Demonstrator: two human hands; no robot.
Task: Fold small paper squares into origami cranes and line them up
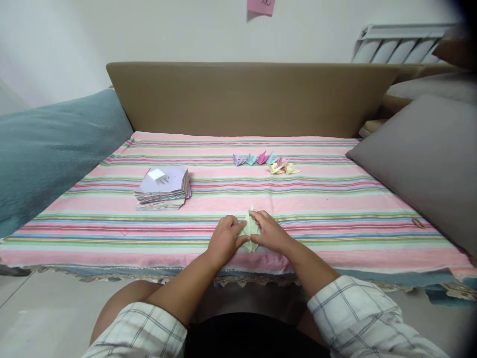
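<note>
A pale green origami paper [249,229], folded into a narrow diamond, lies on the striped cloth [208,258] near its front edge. My left hand [225,237] grips the paper's left side, with thumb and fingertips pressed on it. From the right, my right hand [271,232] holds the other side, its thumb low near the middle crease and its index finger near the upper point. Parts of the paper are hidden under the fingers of both hands.
Left of my hands stands a stack of square coloured paper [164,191] topped by a white plug adapter [158,175]. Several folded paper cranes [263,158] sit farther back. A grey cushion [428,164] borders the right, a blue-covered armrest [67,149] the left, and a brown backrest [253,99] the rear.
</note>
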